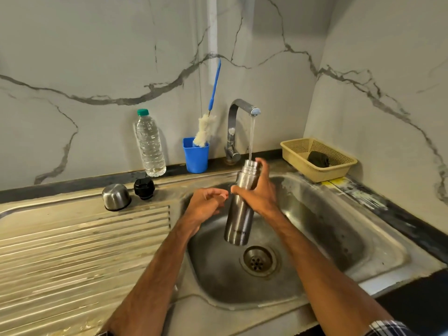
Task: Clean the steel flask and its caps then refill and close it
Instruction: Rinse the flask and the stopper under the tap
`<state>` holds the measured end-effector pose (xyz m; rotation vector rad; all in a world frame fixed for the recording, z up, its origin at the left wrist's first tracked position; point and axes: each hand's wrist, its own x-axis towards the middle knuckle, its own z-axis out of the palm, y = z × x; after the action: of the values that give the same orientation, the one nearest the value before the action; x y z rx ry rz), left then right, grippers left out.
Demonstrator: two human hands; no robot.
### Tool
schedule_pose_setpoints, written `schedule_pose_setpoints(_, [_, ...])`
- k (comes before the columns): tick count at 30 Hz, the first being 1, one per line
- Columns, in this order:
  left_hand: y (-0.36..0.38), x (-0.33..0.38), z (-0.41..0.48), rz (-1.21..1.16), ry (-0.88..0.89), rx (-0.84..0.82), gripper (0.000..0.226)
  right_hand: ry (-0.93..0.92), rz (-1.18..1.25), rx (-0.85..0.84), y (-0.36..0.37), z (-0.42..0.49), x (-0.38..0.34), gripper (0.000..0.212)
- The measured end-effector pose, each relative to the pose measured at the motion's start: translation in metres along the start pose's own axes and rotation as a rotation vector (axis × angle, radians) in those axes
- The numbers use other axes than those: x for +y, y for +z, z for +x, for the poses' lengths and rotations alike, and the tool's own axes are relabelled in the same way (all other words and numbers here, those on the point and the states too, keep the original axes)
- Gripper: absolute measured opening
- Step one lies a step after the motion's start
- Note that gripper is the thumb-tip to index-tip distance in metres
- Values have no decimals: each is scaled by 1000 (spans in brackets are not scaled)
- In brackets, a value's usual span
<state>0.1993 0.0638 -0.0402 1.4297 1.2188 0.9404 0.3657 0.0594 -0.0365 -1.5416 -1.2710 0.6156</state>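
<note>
At the centre of the frame, an uncapped steel flask [238, 221] was held nearly upright over the sink [339, 226], its mouth placed under the stream from the tap [242, 110]. It was gripped around the neck and upper body by the right hand [257, 190], fingers and thumb wrapped round it. The left hand [206, 202] was seen just left of the flask, fingers loosely curled, nothing held. At the left of the frame, on the draining board, a steel cap [116, 196] and a black inner cap [144, 187] were seen side by side. Further back, a bottle brush [206, 132] was seen standing in a blue cup [196, 156]. The flask may be judged rigid, smooth and slippery when wet, and heavier once filled. A surer hold would likely be given at mid-body, with the free hand under the base.
</note>
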Motion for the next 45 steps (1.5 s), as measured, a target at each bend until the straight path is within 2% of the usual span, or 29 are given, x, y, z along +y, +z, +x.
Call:
schedule_pose_setpoints(4, [4, -1, 1, -65, 2, 20, 23, -83, -7, 74, -3, 0, -9, 116])
schedule_pose_setpoints(8, [8, -11, 7, -40, 21, 87, 22, -91, -166, -25, 2, -9, 0, 112])
schedule_pose_setpoints(12, [5, -11, 9, -37, 54, 168, 28, -184, -113, 72, -3, -2, -6, 109])
schedule_pose_setpoints(15, [4, -9, 6, 26, 91, 168, 41, -133, -192, -19, 2, -6, 2, 111])
schedule_pose_setpoints(17, [5, -12, 7, 57, 105, 177, 44, -138, -206, -22, 4, -4, 3, 110])
schedule_pose_setpoints(20, [4, -14, 9, 36, 95, 197, 41, -184, -119, 59, 3, 2, 2, 109])
schedule_pose_setpoints(24, [9, -17, 10, -14, 88, 184, 34, -144, -204, -2, 4, 0, 7, 110])
schedule_pose_setpoints(27, [8, -16, 13, -40, 67, 185, 32, -192, -152, 93, 2, 4, 5, 110])
schedule_pose_setpoints(31, [8, -18, 14, -85, 37, 180, 30, -137, -230, 36, -1, 0, 10, 111])
schedule_pose_setpoints(34, [6, -19, 15, -105, 28, 182, 29, -185, -163, 111, -1, 3, 7, 110])
schedule_pose_setpoints(38, [9, -18, 12, -124, 21, 185, 28, -141, -221, 35, 3, -2, 6, 112])
schedule_pose_setpoints(41, [7, -18, 13, -131, 11, 185, 28, -197, -146, 105, 4, 2, 1, 109])
schedule_pose_setpoints(45, [9, -18, 12, -142, 6, 176, 29, -178, -223, 24, 4, -2, 4, 110])
